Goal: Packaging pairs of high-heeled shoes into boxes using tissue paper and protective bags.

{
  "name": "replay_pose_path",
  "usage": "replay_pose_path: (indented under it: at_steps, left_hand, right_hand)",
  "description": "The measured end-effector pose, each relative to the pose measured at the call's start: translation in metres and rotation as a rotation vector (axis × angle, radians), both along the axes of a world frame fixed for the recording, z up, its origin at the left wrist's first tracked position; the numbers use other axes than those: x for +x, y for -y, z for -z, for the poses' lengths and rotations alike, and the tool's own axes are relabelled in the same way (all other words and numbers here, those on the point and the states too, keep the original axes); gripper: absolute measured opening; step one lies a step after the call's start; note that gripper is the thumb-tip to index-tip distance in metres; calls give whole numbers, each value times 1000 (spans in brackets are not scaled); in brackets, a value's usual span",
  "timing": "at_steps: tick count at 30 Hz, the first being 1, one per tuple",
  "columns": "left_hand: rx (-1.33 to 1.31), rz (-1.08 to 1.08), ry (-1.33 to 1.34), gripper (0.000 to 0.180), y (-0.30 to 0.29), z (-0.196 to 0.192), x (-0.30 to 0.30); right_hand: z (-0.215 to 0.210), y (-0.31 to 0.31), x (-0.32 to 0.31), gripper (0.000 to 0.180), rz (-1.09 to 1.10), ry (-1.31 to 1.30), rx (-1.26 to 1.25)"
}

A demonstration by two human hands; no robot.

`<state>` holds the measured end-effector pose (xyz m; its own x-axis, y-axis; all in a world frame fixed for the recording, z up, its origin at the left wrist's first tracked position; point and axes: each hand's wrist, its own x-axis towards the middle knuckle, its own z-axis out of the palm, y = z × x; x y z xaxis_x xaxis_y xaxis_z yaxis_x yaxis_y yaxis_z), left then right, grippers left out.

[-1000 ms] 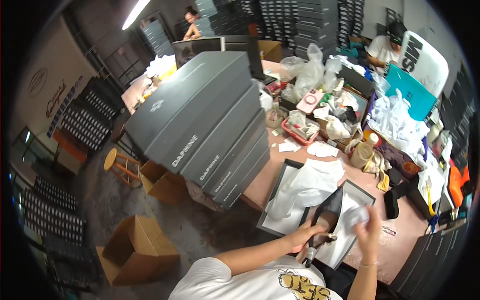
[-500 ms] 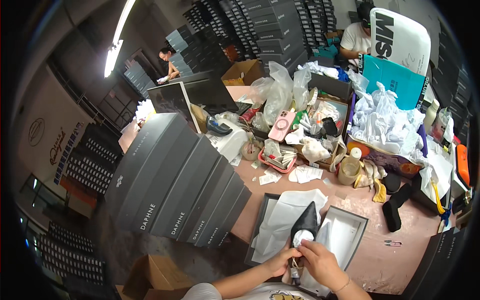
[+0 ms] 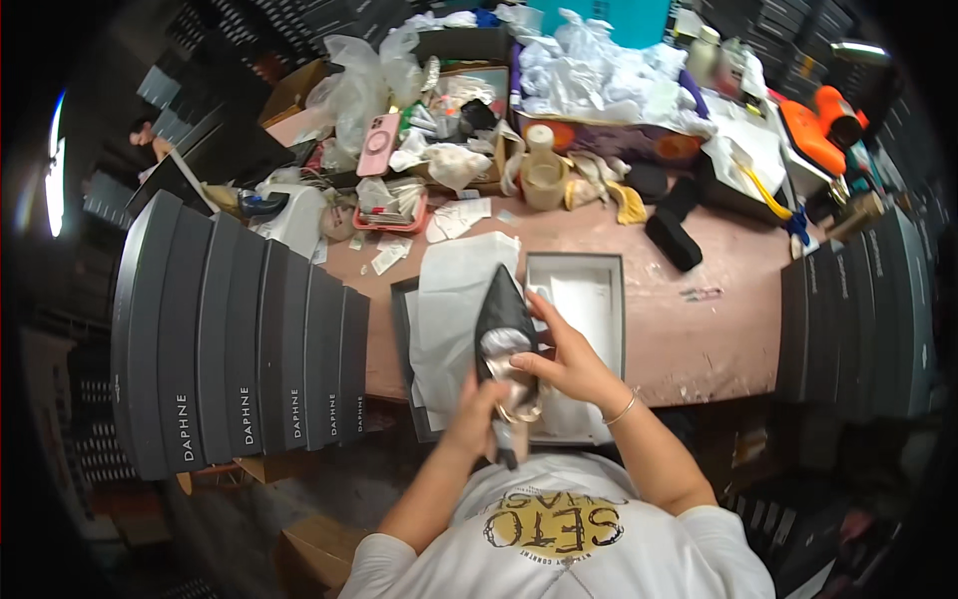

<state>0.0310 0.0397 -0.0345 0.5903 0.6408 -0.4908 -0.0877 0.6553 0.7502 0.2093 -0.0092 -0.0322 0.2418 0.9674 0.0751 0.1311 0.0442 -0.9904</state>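
A black pointed-toe shoe point(image 3: 499, 304) is held between my two hands, toe pointing away from me. White stuffing point(image 3: 505, 342) fills its toe opening. My left hand point(image 3: 473, 419) grips the left side near the heel, closed on it and slightly blurred. Along the right side lies my right hand point(image 3: 569, 364), its thumb over the insole and its fingers on the outer side. Beneath the shoe, white tissue paper point(image 3: 449, 290) spreads over one dark grey, white-lined box half point(image 3: 401, 329); the other half point(image 3: 599, 299) is at the right. My hands cover part of both.
Stacked grey shoe boxes stand at left point(image 3: 230, 339) and right point(image 3: 848, 319). Across the back are a pink phone point(image 3: 378, 145), a red basket point(image 3: 394, 215), a jar point(image 3: 544, 180) and a bin of crumpled paper point(image 3: 609, 85). A black cloth item point(image 3: 674, 235) lies right of the jar.
The view has swung right and down. My right hand has shifted from the stuffing to the shoe's right side, fingers stretched toward the toe. My left hand stays near the heel.
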Motion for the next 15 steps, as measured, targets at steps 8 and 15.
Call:
replay_pose_path:
  at_steps: [8,15]
  left_hand:
    - [670,-113,-54,45,-27,7,-16]
    - [963,133,-192,95,39,13,-16]
  right_hand:
    - [49,64,-31,84,74,878,-327]
    - [43,46,18,70,229,-144,-231]
